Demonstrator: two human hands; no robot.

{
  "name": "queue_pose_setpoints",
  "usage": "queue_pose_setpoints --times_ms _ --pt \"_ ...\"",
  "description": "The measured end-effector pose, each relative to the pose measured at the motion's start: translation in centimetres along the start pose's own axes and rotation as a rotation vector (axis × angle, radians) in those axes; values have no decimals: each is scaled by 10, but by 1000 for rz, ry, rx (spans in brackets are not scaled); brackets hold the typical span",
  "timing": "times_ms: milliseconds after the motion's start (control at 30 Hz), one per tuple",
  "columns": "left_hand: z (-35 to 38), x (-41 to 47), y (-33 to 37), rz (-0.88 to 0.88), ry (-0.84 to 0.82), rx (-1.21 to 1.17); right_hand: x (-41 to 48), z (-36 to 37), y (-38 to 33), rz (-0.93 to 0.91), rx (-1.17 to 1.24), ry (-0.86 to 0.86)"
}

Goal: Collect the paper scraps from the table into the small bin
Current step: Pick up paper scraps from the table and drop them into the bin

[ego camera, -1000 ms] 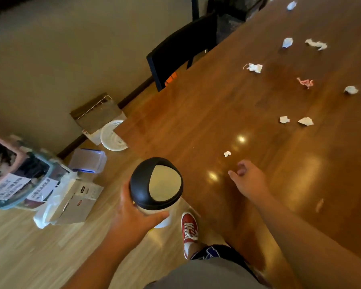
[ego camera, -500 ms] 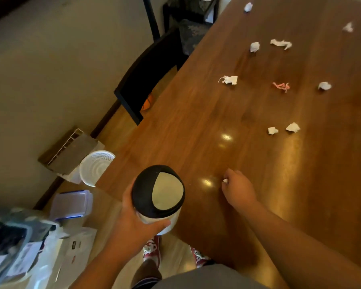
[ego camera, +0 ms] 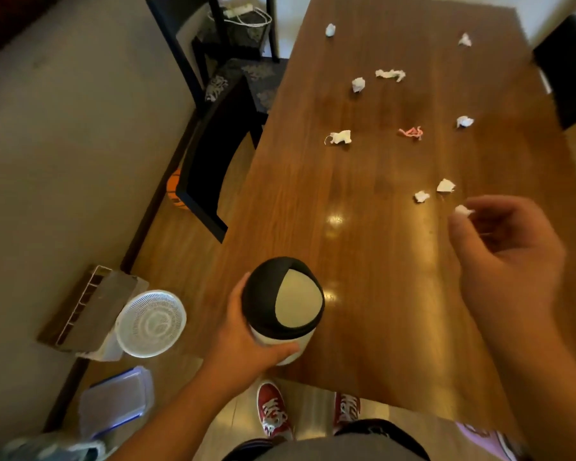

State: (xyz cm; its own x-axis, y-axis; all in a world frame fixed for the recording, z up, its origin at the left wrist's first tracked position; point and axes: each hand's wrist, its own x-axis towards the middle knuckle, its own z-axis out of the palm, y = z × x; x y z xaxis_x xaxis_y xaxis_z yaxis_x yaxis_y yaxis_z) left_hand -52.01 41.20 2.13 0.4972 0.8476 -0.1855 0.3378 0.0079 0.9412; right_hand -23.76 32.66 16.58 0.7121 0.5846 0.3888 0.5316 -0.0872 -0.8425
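Observation:
My left hand (ego camera: 246, 337) grips the small bin (ego camera: 285, 307), a white tub with a black swing lid and a cream flap, held over the near left corner of the wooden table (ego camera: 373, 261). Raised above the table to the bin's right, my right hand (ego camera: 509, 257) pinches a small white paper scrap (ego camera: 463, 210) between thumb and fingertips. Several crumpled white scraps lie on the table beyond, the nearest pair being one scrap (ego camera: 421, 196) and another (ego camera: 445, 186). A pink scrap (ego camera: 411, 132) rests mid-table.
A black chair (ego camera: 210, 161) stands at the table's left side, another dark chair (ego camera: 566, 71) at the far right. On the floor to the left are a white round strainer (ego camera: 151, 322), a clear lidded box (ego camera: 117, 400) and a flat board. My red shoes (ego camera: 273, 414) stand below the table edge.
My right hand picked the small scrap off the table and rose to the right with it. The view shifted forward over the table; the bin stayed in my left hand.

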Motion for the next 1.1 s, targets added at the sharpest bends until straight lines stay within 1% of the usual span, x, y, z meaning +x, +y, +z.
queue_pose_setpoints --times_ms 33,67,100,133,167,233,267,300,367,433,600,733,800,900,1100 --pt "-2 3 3 -5 -18 -4 -1 2 -14 -38 27 38" --pt "-3 7 6 -5 -32 4 -5 7 -25 -73 36 40" --pt "-3 11 8 3 -42 13 -11 16 -33 -96 38 -6" --pt "-2 14 11 14 -48 14 -18 26 -37 -101 27 -103" --pt "0 18 13 23 -55 10 -26 37 -38 -88 -27 -244" --pt "7 27 17 28 -65 -2 -40 55 -33 -41 -226 -553" --pt "10 31 18 32 -72 -7 -44 59 -23 -14 -275 -617" --pt "12 36 20 38 -84 -5 -44 58 -15 37 -264 -606" --pt "17 49 21 47 -114 10 -39 47 4 155 -215 -490" --pt "23 63 22 43 -142 13 -30 34 30 249 -232 -429" --pt "55 117 31 40 -154 28 12 19 118 451 -328 -413" --pt "90 174 43 67 -149 47 65 29 200 550 -429 -375" --pt "107 202 49 71 -129 50 93 37 237 576 -457 -344" --pt "131 237 54 87 -115 49 130 52 279 560 -510 -334" --pt "161 281 59 98 -112 63 172 82 326 493 -605 -363"
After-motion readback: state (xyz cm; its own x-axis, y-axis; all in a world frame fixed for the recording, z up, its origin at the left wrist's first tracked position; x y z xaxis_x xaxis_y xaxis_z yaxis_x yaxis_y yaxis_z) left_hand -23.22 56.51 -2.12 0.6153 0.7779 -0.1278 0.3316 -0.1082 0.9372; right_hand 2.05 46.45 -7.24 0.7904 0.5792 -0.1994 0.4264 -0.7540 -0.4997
